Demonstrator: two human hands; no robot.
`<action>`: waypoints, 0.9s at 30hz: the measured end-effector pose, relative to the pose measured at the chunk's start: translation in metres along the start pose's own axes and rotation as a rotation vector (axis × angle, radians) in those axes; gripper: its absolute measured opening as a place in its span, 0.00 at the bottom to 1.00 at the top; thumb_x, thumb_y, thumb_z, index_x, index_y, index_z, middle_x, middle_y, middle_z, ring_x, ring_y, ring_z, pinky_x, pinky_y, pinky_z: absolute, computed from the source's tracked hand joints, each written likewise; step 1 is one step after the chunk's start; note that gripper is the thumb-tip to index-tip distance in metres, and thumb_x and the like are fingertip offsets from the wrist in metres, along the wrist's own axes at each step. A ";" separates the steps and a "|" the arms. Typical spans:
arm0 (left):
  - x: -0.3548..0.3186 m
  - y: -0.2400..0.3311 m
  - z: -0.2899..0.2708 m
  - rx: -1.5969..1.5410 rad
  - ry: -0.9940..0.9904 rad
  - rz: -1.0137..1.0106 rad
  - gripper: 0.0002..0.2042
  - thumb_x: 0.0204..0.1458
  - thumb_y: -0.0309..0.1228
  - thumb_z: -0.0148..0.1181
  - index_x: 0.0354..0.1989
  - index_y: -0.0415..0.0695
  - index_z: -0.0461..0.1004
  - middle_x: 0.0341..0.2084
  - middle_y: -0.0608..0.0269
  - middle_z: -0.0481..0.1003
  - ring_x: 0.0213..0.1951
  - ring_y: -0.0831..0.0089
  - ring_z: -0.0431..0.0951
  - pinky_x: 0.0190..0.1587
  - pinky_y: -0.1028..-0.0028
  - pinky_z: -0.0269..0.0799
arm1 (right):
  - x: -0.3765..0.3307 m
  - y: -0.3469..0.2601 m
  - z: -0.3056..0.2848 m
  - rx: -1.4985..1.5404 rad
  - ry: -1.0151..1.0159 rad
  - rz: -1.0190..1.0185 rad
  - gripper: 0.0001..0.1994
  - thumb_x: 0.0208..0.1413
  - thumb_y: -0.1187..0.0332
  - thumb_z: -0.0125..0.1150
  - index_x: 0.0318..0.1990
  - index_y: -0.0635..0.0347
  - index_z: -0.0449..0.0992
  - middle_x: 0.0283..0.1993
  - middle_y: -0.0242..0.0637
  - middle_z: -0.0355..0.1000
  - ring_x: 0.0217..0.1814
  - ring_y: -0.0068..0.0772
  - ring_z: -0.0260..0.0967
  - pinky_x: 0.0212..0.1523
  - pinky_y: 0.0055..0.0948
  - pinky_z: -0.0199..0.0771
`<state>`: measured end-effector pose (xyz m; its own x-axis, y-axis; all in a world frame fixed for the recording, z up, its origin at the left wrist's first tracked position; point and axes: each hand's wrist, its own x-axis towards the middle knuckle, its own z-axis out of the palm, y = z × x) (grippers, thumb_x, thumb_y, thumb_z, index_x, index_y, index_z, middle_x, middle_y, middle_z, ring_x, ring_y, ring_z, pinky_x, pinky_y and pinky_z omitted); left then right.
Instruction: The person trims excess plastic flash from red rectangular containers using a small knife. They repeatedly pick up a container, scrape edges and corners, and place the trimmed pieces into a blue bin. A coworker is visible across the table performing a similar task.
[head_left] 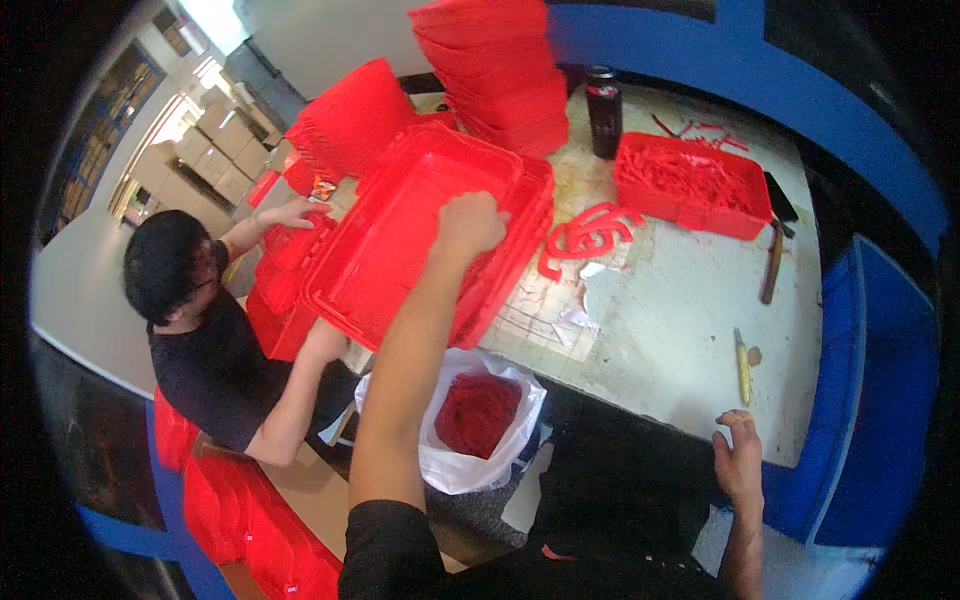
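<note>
The red tray (pixel 385 255) looks light, stiff, best held by its rim; the left hand (pixel 470 226) curls inside, grip unclear, the right hand (pixel 738 460) empty, fingers loosely parted.

Through my remote feed, with its middle as the clock's centre, I see a pale, stained table (pixel 690 320) carrying a tall red stack (pixel 505 90) at twelve, a dark canister (pixel 604 118) at one and a red bin (pixel 700 217) at two. Closer in lie red curved pieces (pixel 590 238) near white scraps (pixel 590 285); I find a brown-handled tool (pixel 772 265) at three, a yellow knife (pixel 744 372) just past it.
</note>
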<state>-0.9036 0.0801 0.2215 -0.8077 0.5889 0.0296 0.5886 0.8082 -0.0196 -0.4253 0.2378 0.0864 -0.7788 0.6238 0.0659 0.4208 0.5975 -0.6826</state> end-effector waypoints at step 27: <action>0.014 0.011 -0.018 -0.219 0.223 0.185 0.18 0.56 0.35 0.65 0.47 0.31 0.76 0.40 0.51 0.79 0.43 0.59 0.78 0.52 0.64 0.72 | 0.077 0.331 -0.249 -0.587 0.123 0.338 0.10 0.50 0.69 0.57 0.39 0.60 0.79 0.39 0.51 0.78 0.44 0.55 0.76 0.43 0.49 0.77</action>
<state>-0.9083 0.0970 0.2395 -0.6731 0.6911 0.2632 0.7374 0.6541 0.1686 -0.2300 0.6090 0.0467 -0.5163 0.8561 0.0243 0.8409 0.5121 -0.1751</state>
